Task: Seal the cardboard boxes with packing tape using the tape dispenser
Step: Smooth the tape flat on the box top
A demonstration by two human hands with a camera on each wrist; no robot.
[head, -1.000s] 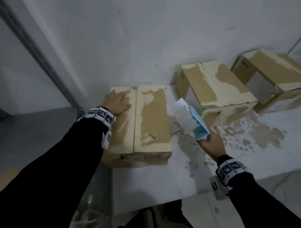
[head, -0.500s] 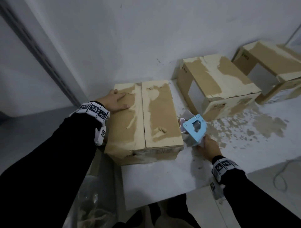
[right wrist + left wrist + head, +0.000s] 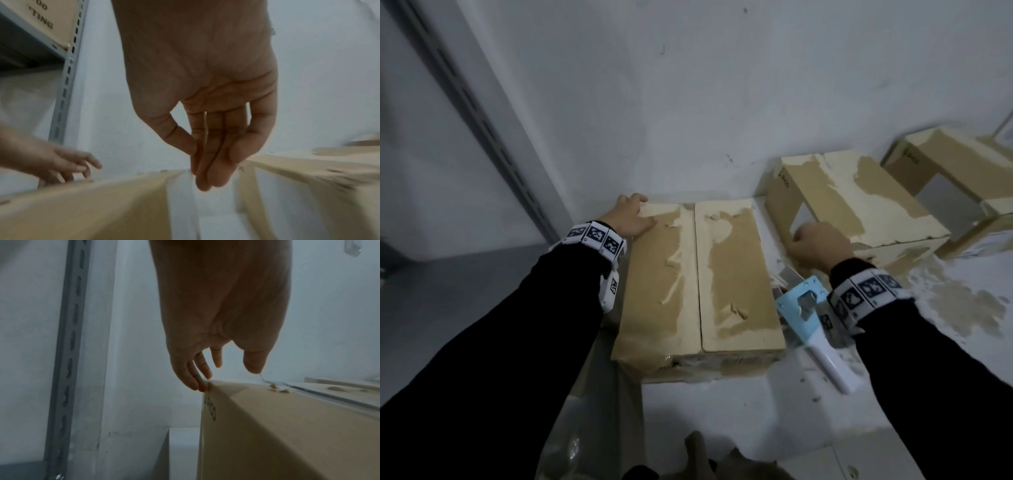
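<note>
From the head camera we list the near box (image 3: 698, 277) on the white surface (image 3: 722, 421), our left hand (image 3: 631, 216) flat on its far left corner, our right hand (image 3: 822, 245) empty beside it, and the tape dispenser (image 3: 808, 315) lying just right of the box. Left wrist: straight fingers (image 3: 195, 369) touch the corner; the cardboard looks stiff and light. Right wrist: fingers (image 3: 216, 154) relaxed, holding nothing; we judge the dispenser's white handle the place to grip.

Black long sleeves (image 3: 510, 335); white wristbands (image 3: 595, 236) printed with black square markers.
</note>
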